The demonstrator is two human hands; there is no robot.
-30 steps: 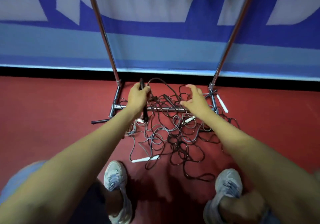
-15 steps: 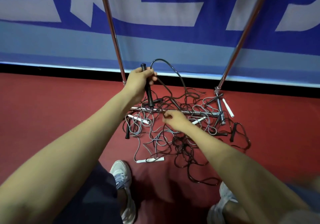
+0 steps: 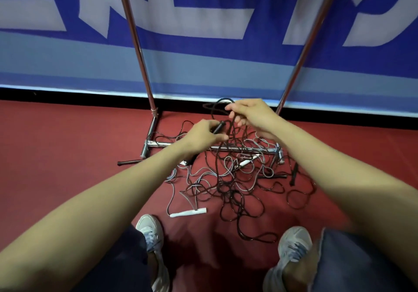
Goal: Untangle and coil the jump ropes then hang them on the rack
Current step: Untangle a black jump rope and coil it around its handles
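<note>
Progress looks early, with nearly everything left to do. The left hand point(image 3: 203, 134) is curled round a black handle point(image 3: 218, 127). The right hand point(image 3: 251, 116), just beside it and a little higher, pinches a raised loop of the black rope point(image 3: 217, 104) that runs from that handle, its fingers bent round the cord. Both hands hover above the tangle point(image 3: 228, 185), a heap of black and grey jump ropes lying on the red floor point(image 3: 67, 156) across and in front of the base bar of the rack point(image 3: 156, 143). The lifted rope drops straight back into the heap, so it appears not yet free. A white handle point(image 3: 188, 213) lies at the near edge of the heap, with other handles scattered around it. No coiled rope shows anywhere, and nothing hangs on the visible stretch of the rack's two uprights; its top is out of frame. Judging by this, one rope is only being worked loose, and the coiling and hanging of every rope lie ahead.
</note>
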